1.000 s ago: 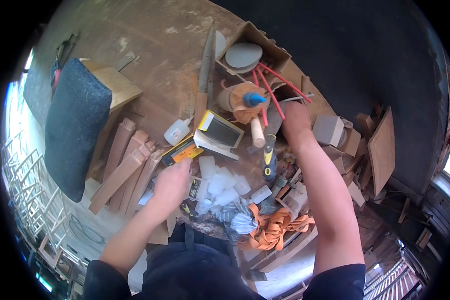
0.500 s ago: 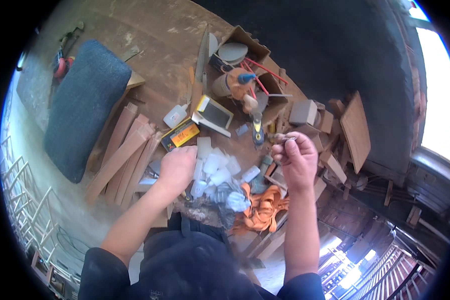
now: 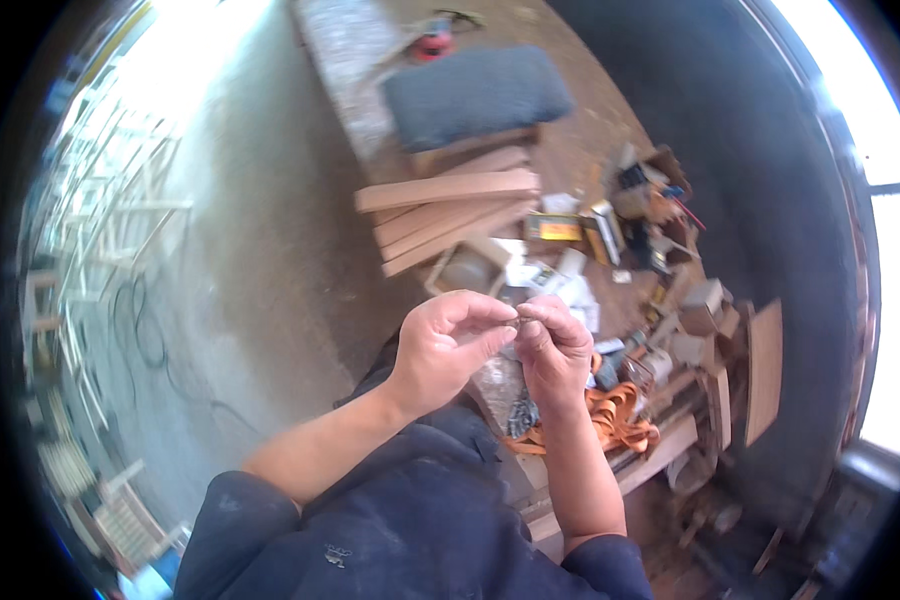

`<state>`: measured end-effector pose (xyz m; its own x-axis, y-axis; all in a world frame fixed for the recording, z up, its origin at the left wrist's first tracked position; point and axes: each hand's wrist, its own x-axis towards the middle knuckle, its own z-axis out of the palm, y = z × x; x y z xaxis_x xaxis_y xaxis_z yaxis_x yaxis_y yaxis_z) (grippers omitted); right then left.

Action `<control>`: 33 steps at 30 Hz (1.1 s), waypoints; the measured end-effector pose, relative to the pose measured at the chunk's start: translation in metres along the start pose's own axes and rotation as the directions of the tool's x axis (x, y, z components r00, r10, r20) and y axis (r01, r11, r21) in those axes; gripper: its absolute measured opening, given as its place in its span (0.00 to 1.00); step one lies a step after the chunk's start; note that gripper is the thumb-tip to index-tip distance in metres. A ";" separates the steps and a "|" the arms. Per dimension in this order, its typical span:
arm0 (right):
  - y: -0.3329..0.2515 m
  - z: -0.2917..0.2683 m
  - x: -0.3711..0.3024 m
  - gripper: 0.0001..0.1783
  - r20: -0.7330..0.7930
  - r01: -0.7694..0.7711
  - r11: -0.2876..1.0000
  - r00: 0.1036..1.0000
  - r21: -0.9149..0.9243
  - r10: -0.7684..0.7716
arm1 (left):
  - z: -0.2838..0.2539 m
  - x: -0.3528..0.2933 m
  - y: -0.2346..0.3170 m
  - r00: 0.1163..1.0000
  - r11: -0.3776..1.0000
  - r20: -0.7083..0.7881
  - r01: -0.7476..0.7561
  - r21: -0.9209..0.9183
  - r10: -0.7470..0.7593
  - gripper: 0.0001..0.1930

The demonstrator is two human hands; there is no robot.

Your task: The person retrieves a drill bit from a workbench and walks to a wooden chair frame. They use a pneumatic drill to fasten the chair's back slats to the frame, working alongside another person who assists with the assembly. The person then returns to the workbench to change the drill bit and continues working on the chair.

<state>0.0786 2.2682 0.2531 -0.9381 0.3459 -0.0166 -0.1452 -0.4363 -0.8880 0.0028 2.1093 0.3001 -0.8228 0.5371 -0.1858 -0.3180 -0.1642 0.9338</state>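
My left hand [image 3: 450,345] and my right hand [image 3: 558,350] meet in front of my body, thumb and forefinger pinched on each. Between the touching fingertips is a small dark, thin piece [image 3: 519,320], too small to name. Just beyond the hands, white plastic bottles and packets [image 3: 574,290] lie on the cluttered bench [image 3: 625,120]. A beige open container [image 3: 468,266] stands past my left fingertips. Beside my right wrist lies a tangle of orange straps [image 3: 618,418].
Stacked wooden strips [image 3: 450,190] lie ahead, near a dark blue cushion-like block [image 3: 478,92]. A yellow-and-black box [image 3: 553,227] is right of them. Wood offcuts and an upright board [image 3: 765,375] stand at the right. Cables [image 3: 150,325] trail over the floor at left.
My view has swung left, showing more floor. My left hand has left the bottles and yellow-box area and come to my right hand. Their fingertips now meet around the small piece.
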 end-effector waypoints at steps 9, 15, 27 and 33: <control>0.068 0.239 -0.082 0.05 0.420 -0.222 0.974 0.888 0.039 0.186 | -0.167 -0.214 0.044 0.865 0.879 -0.437 -0.388 -0.276 0.245 0.08; 0.149 0.426 -0.168 0.04 0.698 -0.269 0.962 0.679 -0.054 0.229 | -0.304 -0.373 0.047 0.791 0.430 -0.557 -0.608 -0.667 0.253 0.07; 0.283 0.747 -0.363 0.03 0.868 -0.571 0.759 0.151 -0.313 0.472 | -0.518 -0.639 0.067 0.340 0.068 -0.891 -0.939 -0.336 0.302 0.06; 0.385 0.867 -0.425 0.03 0.898 -0.292 0.852 -0.060 -0.434 0.436 | -0.622 -0.723 0.061 0.064 0.253 -0.994 -0.967 -0.038 0.093 0.04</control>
<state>0.1486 1.2332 0.3162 -0.2896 -0.9568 0.0260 0.2869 -0.1127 -0.9513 0.2858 1.1966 0.3008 -0.5500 -0.8031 -0.2292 0.6969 -0.5925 0.4041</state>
